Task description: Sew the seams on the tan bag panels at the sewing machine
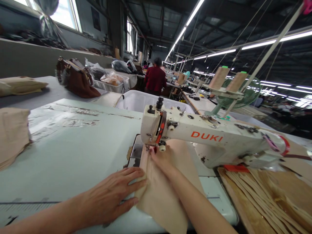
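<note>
A beige fabric piece [168, 204] lies under the needle end of a white sewing machine [180, 130] marked DUKI, with a seam line running toward the presser foot [147, 148]. My left hand [119, 191] rests flat on the left edge of the fabric, fingers stretched out. Close beside the presser foot, my right hand [162, 159] is bent with its fingertips closed on the fabric at the seam. The machine head hides part of those fingers. The metal needle plate [136, 152] shows just left of the fabric.
Stacked beige pieces [13, 135] lie at the left on the pale green table [73, 152]. A brown handbag [75, 78] and a white bin [136, 99] stand behind. Beige strips [265, 198] lie on a board at right. Thread cones [219, 77] stand beyond the machine; a person [155, 79] sits farther back.
</note>
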### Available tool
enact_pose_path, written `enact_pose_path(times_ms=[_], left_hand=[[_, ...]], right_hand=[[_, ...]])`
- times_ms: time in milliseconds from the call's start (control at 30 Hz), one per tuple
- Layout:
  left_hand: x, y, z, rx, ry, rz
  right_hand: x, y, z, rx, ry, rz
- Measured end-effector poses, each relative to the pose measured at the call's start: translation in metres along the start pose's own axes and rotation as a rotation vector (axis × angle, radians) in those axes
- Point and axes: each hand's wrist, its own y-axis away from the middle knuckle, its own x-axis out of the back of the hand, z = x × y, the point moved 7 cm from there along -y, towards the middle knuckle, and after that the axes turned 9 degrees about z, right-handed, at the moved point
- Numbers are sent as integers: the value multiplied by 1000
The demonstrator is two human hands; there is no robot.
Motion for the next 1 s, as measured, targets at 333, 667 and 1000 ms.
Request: enact_pose_path(times_ms=[333, 667, 1000], left_hand=[[-6, 1, -12, 88, 59, -139], [-8, -22, -40, 131, 123, -161], [-15, -36, -63, 65, 111, -101]], right_hand=[[27, 76, -11, 328, -160, -46], [24, 57, -5, 353, -122, -2], [22, 55, -6, 412, -150, 28]])
